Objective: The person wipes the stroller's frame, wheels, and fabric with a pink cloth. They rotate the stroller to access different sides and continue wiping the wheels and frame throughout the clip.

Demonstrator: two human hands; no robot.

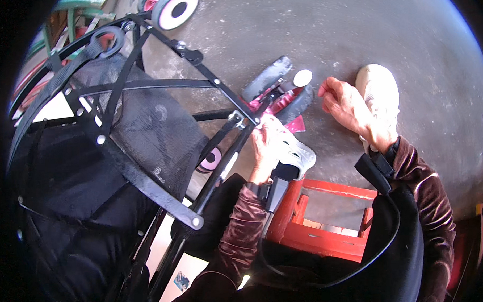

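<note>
A folding stroller with a black metal frame (165, 210) and dark mesh fabric (158, 128) fills the left side of the view. Near its double front wheel (293, 105), with grey tyres and pink parts, is my left hand (265, 142); its fingers are partly hidden by the frame, so whether they grip it cannot be told. My right hand (342, 106) is in the air right of that wheel, fingers curled, with no object visible in it. A round white piece (302, 78) shows at the wheel. Both wrists wear black straps with devices.
A red wooden stool (322, 237) stands between my legs. White shoes (377, 90) rest on the grey concrete floor, one right beside the front wheel. Another pink-and-white wheel (175, 9) is at the top. Green and red frames (81, 1) stand at the upper left. A cable hangs between my wrists.
</note>
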